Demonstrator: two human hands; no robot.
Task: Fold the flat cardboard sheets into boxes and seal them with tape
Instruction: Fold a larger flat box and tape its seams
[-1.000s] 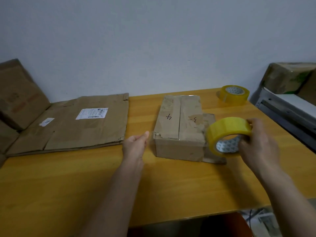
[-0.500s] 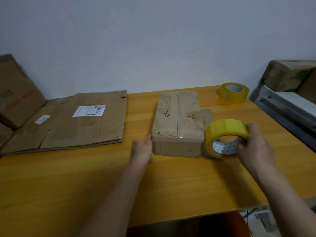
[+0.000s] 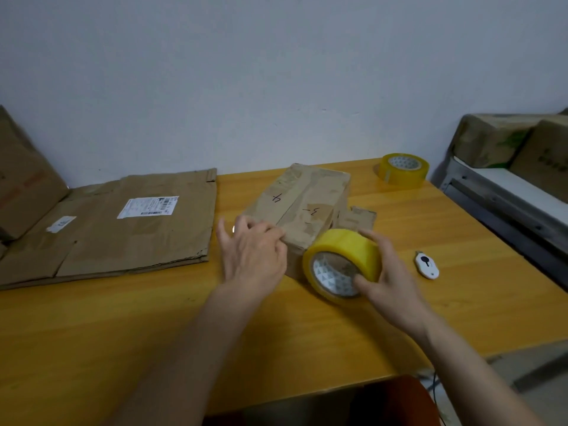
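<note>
Surface: yellow wooden table [image 3: 153, 333] set against a plain pale wall [image 3: 276, 72]; its near edge runs across the bottom of the view, with something reddish-brown just under it at lower right.
Left hand [image 3: 255, 256]: back of the hand up, fingers curled over the near left corner of the box [image 3: 302, 207], thumb spread out to the left; it holds the box by that corner.
Right hand [image 3: 390, 278]: grips the tape roll [image 3: 342, 261], thumb hooked into the core, fingers wrapped over the top of the yellow band.
Tape roll: yellow, on edge, open core facing the camera, just in front of the box's near right corner; whether it touches the box or the table cannot be told.
Box: folded brown cardboard, mid-table, turned at an angle; top flaps closed along a centre seam, "4" and "3" written on top; one loose flap sticks out on the right, lying on the table.
Cutter [image 3: 426, 265]: small white one with a dark button, flat on the table right of the right hand, apart from it.
Flat sheets [image 3: 129, 226]: stacked on the left side of the table, white labels on top.
Second roll [image 3: 403, 170]: yellow, lying flat at the far right corner.
Far right: a metal frame [image 3: 498, 204] beside the table, carrying wrapped cartons [image 3: 491, 139].
Far left: more brown cardboard [image 3: 24, 179] leaning up.
</note>
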